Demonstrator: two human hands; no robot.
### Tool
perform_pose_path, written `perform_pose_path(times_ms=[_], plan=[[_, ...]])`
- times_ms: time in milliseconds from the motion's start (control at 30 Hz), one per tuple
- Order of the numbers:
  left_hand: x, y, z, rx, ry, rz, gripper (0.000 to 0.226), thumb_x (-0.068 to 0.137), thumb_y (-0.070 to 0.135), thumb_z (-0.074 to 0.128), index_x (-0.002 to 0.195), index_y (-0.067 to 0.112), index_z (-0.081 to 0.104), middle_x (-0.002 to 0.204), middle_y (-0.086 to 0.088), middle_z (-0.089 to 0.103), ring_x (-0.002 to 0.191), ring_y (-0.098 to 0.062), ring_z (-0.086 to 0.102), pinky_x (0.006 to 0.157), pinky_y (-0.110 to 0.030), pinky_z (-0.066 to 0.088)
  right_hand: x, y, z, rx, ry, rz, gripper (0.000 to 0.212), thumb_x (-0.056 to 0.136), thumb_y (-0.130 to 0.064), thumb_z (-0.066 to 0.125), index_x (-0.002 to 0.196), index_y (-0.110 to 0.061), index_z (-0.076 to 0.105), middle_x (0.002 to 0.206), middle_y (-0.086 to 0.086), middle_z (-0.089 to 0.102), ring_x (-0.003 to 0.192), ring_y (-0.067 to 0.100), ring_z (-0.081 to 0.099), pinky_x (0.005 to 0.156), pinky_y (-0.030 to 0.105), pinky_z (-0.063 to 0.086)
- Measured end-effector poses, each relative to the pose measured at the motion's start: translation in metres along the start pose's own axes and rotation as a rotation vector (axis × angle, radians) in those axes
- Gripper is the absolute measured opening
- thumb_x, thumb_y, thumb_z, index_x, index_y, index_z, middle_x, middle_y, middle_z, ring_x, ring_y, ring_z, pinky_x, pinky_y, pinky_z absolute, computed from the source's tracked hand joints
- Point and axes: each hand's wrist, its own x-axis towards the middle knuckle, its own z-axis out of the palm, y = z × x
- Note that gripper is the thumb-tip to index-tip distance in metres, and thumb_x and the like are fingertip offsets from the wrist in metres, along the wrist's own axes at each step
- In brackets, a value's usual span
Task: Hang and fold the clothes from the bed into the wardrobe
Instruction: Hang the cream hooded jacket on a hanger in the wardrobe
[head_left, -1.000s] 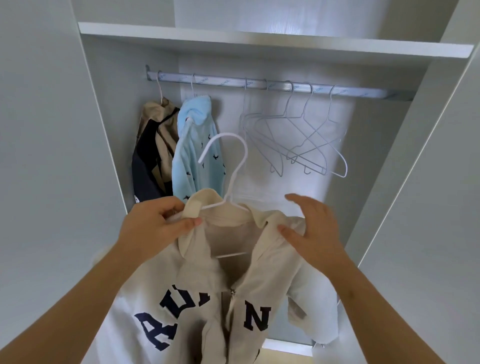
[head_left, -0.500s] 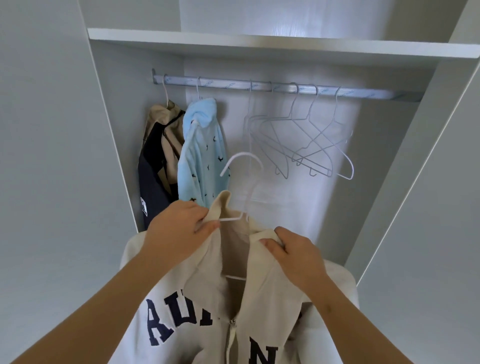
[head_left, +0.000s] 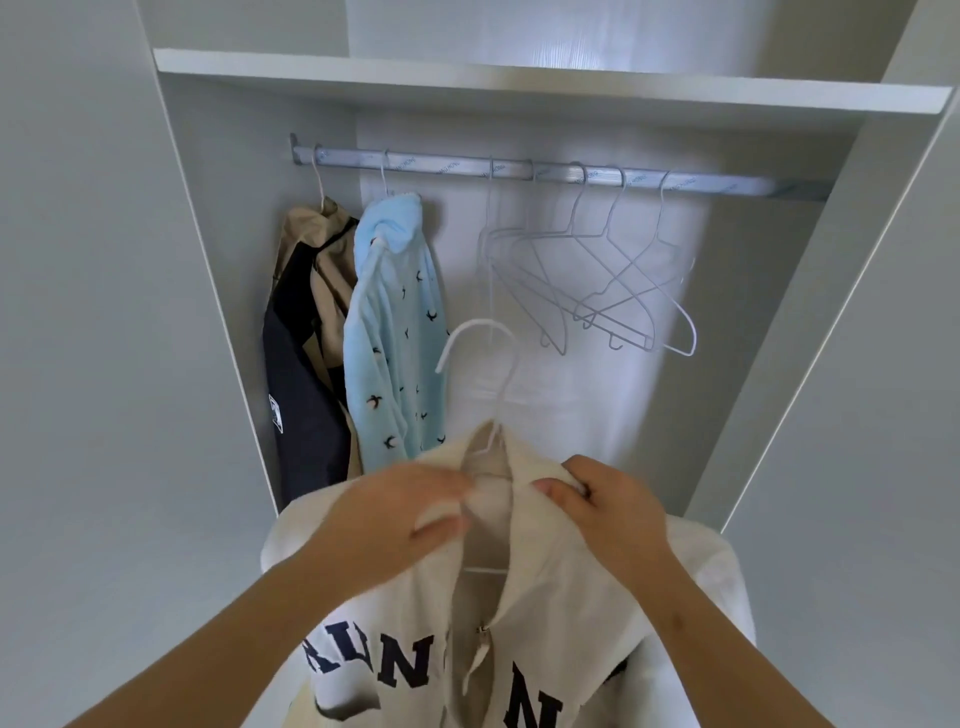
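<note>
The left hand (head_left: 395, 519) and right hand (head_left: 610, 512), close together, each pinch a side of the collar of the cream hoodie (head_left: 545, 597). It sits on a white hanger (head_left: 477, 323), held below the wardrobe rail (head_left: 519, 169), beside a blue garment (head_left: 400, 332).

shelf (head_left: 519, 78) over rail (head_left: 519, 169) | on rail, left to right: jacket (head_left: 301, 364), fleece (head_left: 400, 338) touching it, spare hangers (head_left: 597, 280) bunched mid-right | hoodie (head_left: 545, 597) on hanger (head_left: 483, 353), in front of and below fleece, hook off rail | left hand (head_left: 395, 519) and right hand (head_left: 608, 509) on hoodie collar, either side of hanger neck
</note>
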Motion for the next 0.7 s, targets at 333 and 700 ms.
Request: perform_pose_path(times_ms=[333,700], plan=[[0.03,-0.011,0.008,0.072,0.141,-0.2,0.047,0.082,0.066,0.031,0.076,0.022,0.044,0.06,0.01,0.042,0.065,-0.012,0.05,0.057,-0.027,0.034,0.0,0.004,-0.007,0.112,0.143,-0.035,0.047,0.091,-0.047,0.045,0.055,-0.024,0.026,0.046,-0.006,0.031,0.046,0.008,0.033,0.049,0.023,0.025],[0.051,-0.01,-0.006,-0.126,0.129,-0.206,0.041,0.083,0.059,0.053,0.06,0.025,0.05,0.051,0.006,0.044,0.049,-0.005,0.042,0.049,-0.018,0.028,0.004,0.019,-0.024,0.296,0.064,-0.103,0.027,0.093,-0.044,0.04,0.069,-0.034,0.048,0.063,-0.017,0.054,0.063,-0.002,0.05,0.06,0.015,0.036]])
